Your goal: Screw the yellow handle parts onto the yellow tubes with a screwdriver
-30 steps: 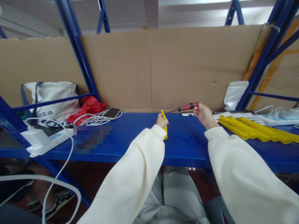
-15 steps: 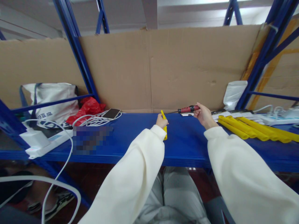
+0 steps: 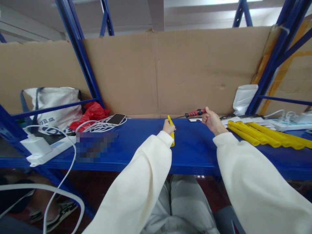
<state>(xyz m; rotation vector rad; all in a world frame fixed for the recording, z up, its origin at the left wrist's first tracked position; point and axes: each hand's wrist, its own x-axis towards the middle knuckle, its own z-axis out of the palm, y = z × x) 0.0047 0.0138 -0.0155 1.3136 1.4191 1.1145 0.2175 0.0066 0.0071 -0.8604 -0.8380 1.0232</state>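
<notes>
Near the middle of the blue table (image 3: 192, 156), my left hand (image 3: 168, 126) is closed around a yellow piece (image 3: 172, 138) that stands roughly upright. To its right, my right hand (image 3: 211, 120) grips the end of the red and black handle of a screwdriver (image 3: 195, 113). The thin shaft points left, and its tip reaches the upper part of the yellow piece; whether it goes inside cannot be made out. Several yellow tubes (image 3: 268, 135) lie side by side on the table, right of my right hand.
On the left are a white power strip (image 3: 52, 149), coiled white cables (image 3: 96, 126), a phone (image 3: 116, 119), a red bag (image 3: 91, 113) and a white cloth bag (image 3: 58, 104). Another power strip (image 3: 292, 123) lies at the far right. Cardboard (image 3: 190, 71) stands behind the table.
The screwdriver handle has shifted slightly left and its angle has changed a little. My right fingers have moved slightly at the handle's end. My left hand looks almost unchanged.
</notes>
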